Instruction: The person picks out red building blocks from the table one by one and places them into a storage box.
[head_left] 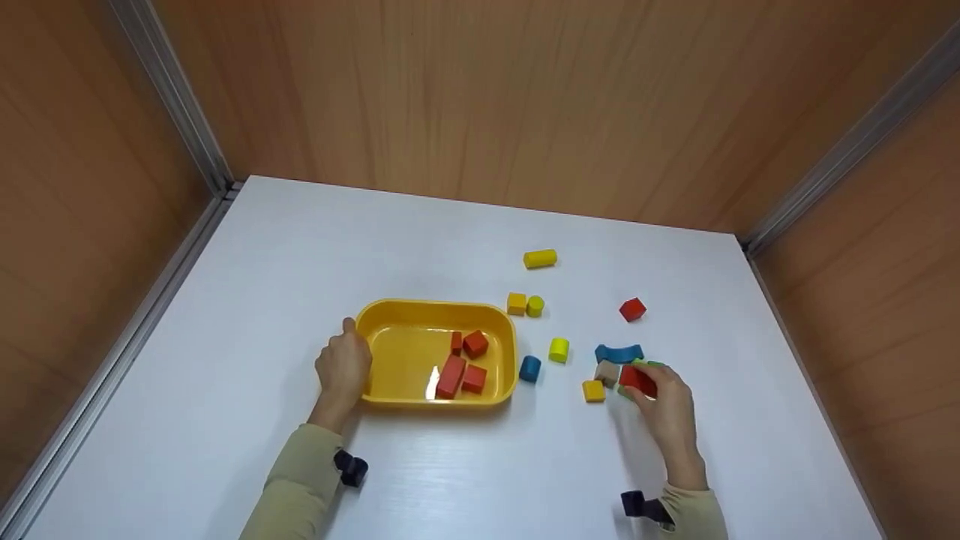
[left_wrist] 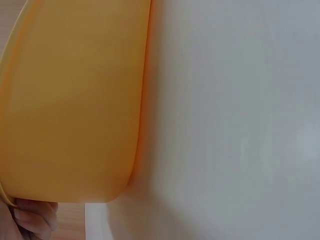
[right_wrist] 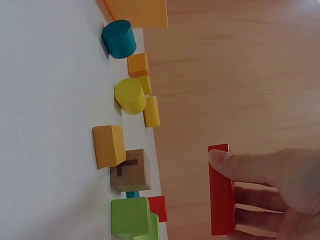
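Note:
A yellow tray (head_left: 409, 304) holds several red blocks (head_left: 451, 376) toward its right side. My left hand (head_left: 345, 365) grips the tray's left rim; in the left wrist view, fingers (left_wrist: 35, 216) show under the rim, beside the tray's outer wall (left_wrist: 75, 100). Between the thumb and fingers of my right hand (head_left: 670, 409) is a flat red block (right_wrist: 221, 195), held above the table. Just beyond and left of that hand lie a plain wooden cube (head_left: 607, 372), a blue curved block (head_left: 619, 353) and green blocks (right_wrist: 130, 217), partly hidden by the hand in the head view.
Another red block (head_left: 632, 309) lies farther back on the right. A blue cylinder (head_left: 529, 368), yellow cylinders (head_left: 559, 349) and orange-yellow cubes (head_left: 593, 391) are scattered right of the tray. Wooden panels (head_left: 480, 105) wall in the white table (head_left: 480, 480) at the back and sides.

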